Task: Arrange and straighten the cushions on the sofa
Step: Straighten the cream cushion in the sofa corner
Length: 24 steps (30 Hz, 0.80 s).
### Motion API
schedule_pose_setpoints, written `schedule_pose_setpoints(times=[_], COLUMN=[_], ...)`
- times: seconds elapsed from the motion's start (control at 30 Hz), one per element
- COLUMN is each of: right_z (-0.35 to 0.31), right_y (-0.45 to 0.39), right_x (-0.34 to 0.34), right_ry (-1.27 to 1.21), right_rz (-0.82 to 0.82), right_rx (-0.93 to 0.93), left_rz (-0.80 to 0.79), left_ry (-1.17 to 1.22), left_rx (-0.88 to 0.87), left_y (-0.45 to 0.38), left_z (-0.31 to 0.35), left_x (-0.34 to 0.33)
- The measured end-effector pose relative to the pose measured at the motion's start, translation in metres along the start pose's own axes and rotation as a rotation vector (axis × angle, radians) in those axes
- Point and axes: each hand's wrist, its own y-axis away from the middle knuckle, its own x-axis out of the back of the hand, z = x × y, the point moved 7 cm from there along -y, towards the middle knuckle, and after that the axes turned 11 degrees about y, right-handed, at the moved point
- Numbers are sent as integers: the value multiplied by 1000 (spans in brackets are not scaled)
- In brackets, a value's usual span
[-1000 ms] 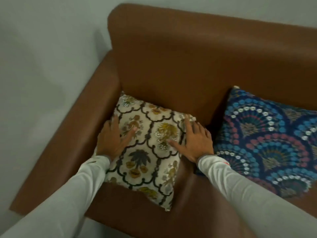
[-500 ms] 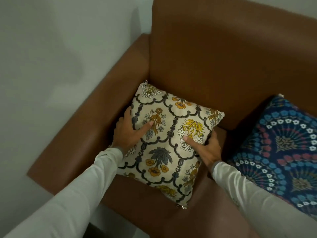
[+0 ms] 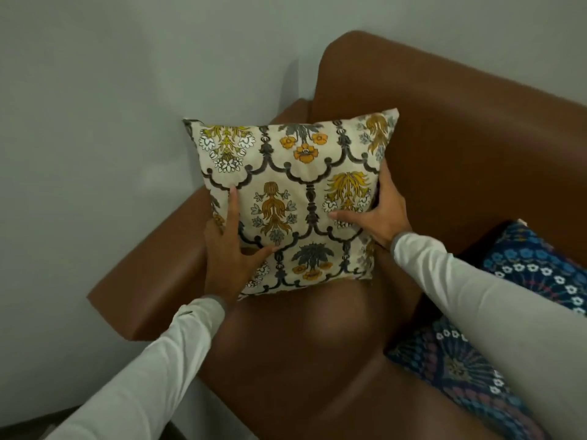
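Standing upright in the sofa corner, the floral cushion [image 3: 298, 201] has its lower edge on the seat, and its top edge leans toward the armrest [image 3: 152, 274] and backrest [image 3: 460, 147].

Grip state: both hands are closed on the cushion. The left hand [image 3: 228, 249] clamps the lower left edge, thumb on the front face, index finger extended up the left side. The right hand [image 3: 378, 211] clamps the right edge, thumb on the front face, fingers wrapped behind. The cushion sits between the two hands, held at its side edges.

Risks, as a judgement:
- Releasing before the cushion rests against the backrest may let it tip forward onto the seat; cause: soft filling and smooth upholstery.
- Uneven pressure from one hand may leave it skewed; the top left corner already rises beyond the armrest toward the wall [image 3: 111, 122].

A blue cushion [image 3: 533, 274] lies to the right, partly hidden by the right sleeve [image 3: 476, 290], and appears not yet set upright.
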Motion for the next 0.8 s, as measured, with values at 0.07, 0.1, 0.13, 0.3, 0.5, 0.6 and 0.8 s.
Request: schedule_pose_setpoints(times=[0.07, 0.1, 0.13, 0.3, 0.5, 0.6, 0.8], right_z=[-12, -16, -16, -8, -32, -36, -44], right_y=[-17, -22, -26, -18, -3, -10, -17], right_x=[-5, -9, -15, -23, -13, -22, -39], right_ry=[46, 73, 102, 322, 792, 910, 1020], right_rz=[-11, -24, -41, -33, -51, -119, -68], right_rx=[19, 16, 1, -3, 359, 354, 372], left_rz=[24, 36, 46, 53, -56, -180, -248], left_ry=[-94, -149, -208, -606, -844, -889, -971], left_rx=[8, 20, 27, -31, -428, -497, -458], left_y=[-14, -19, -22, -17, -29, -57, -85], left_z=[-2, -4, -6, -7, 46, 67, 57], left_x=[-1, -1, -2, 0, -2, -19, -28])
